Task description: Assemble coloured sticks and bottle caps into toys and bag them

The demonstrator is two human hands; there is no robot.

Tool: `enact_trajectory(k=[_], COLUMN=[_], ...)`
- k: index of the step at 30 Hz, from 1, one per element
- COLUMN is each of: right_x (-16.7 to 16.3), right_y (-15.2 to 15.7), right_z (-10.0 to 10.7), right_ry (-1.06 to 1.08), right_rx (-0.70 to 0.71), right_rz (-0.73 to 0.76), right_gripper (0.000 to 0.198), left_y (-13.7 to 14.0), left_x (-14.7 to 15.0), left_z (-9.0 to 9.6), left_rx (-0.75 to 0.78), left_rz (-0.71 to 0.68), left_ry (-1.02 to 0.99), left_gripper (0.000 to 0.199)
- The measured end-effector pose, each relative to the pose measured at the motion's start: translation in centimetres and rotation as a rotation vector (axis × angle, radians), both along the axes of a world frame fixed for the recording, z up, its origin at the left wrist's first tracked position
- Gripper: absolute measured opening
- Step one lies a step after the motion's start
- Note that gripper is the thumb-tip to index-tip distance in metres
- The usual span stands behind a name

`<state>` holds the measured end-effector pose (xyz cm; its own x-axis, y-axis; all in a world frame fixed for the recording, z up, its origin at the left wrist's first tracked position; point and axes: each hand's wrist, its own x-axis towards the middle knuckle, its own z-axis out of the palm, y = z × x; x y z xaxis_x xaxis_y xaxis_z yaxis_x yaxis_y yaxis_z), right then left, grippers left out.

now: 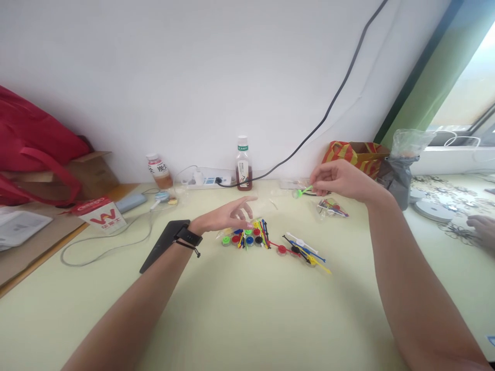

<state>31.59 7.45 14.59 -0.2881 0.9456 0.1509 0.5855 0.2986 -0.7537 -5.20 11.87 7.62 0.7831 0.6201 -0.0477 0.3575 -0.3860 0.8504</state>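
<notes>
Green plastic spinner [298, 193], probably light and stiff, best gripped by its stem [307, 189], is hanging from the right hand's [335, 178] pinch beyond the coloured pieces [249, 240]; the left hand [226, 213] is curving, unclenched, over them

one held green spinner [300, 193], two bottles [243, 167], one power strip [211, 180], one wristwatch [188, 237]

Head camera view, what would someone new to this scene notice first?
Probably the bright cluster of plastic pieces mid-table, below the left hand, with more long pointed pieces just right of it. Next might be the vivid green piece in the right hand's fingertips. The large red bag at the far left also stands out against the white wall.
</notes>
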Motion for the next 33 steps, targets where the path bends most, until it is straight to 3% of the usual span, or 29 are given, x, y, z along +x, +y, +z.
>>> enact_trajectory(k=[3,6,13,16,21,26,30,33], right_x=[-0.7,-2.2,-6.0,-6.6,-6.5,-5.4,-4.2,-4.0], right_y=[-0.1,-0.1,0.6,1.0,1.7,3.1,4.3,4.5], right_z=[0.1,-0.1,-1.3,-1.8,-2.8,-4.8,-6.0,-6.1], right_ry=[0.206,0.272,0.14,0.064,0.185,0.281,0.218,0.151], right_rx=[0.134,0.174,0.042,0.114,0.391,0.494,0.5,0.437], right_rz=[-0.016,0.022,0.16,0.167,-0.081,-0.423,-0.509,-0.435], right_gripper=[0.012,0.011,0.015,0.014,0.022,0.021,0.023,0.021], left_y=[-0.1,-0.2,-0.5,-0.6,-0.5,-0.3,-0.3,-0.3], left_x=[0.1,0.3,1.1,1.1,0.9,0.7,0.6,0.6], left_z=[0.0,-0.1,-0.4,-0.4,-0.4,-0.4,-0.4,-0.3], left_rx=[-0.056,-0.107,-0.2,-0.21,-0.274,-0.256,-0.236,-0.236], left_rz=[-0.032,-0.062,-0.098,-0.071,-0.079,-0.039,-0.04,-0.047], left_ry=[-0.04,-0.092,-0.191,-0.182,-0.142,-0.121,-0.099,-0.1], left_gripper=[0.084,0.085,0.08,0.079,0.082,0.077,0.076,0.077])
